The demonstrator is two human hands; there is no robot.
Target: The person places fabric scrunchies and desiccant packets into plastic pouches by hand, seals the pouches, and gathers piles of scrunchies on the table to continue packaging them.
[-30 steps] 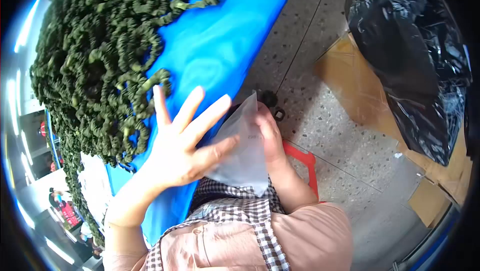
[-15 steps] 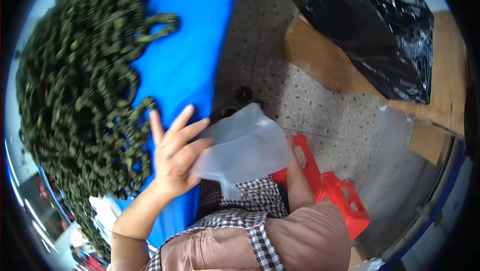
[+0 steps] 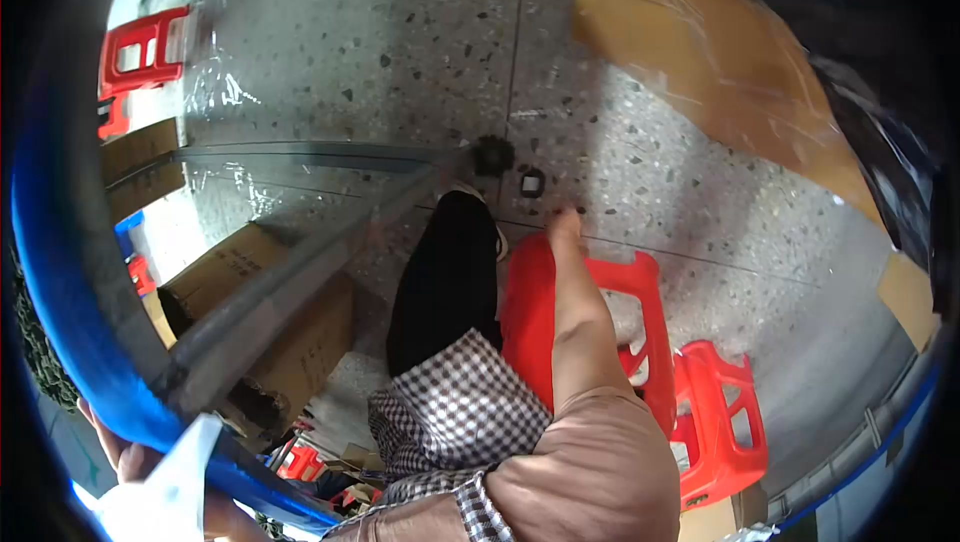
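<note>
At the lower left, my left hand (image 3: pixel 135 462) is beside the rim of the blue-covered table (image 3: pixel 95 372), partly behind a whitish translucent plastic bag (image 3: pixel 175 492) that it holds. My right arm stretches down over a red plastic stool (image 3: pixel 530 312). Past the stool's far edge, close above the floor, is my right hand (image 3: pixel 566 227); its fingers are too small and foreshortened to read. Near it on the floor lies a small black object with a pale label (image 3: pixel 531 182). A few dark green, knobbly strands (image 3: pixel 40 347) show at the far left edge.
A second red stool (image 3: pixel 715 422) stands at the right. Under the table are a grey metal frame bar (image 3: pixel 300 282) and cardboard boxes (image 3: pixel 300 342). Brown cardboard (image 3: pixel 700 52) with black plastic (image 3: pixel 890 152) occupies the upper right. Another red stool (image 3: pixel 143 54) is at the upper left.
The view has swung down from the green strands to the floor. My left hand and the bag are now at the lower left. My right arm has come from behind the bag and reaches down past the stool.
</note>
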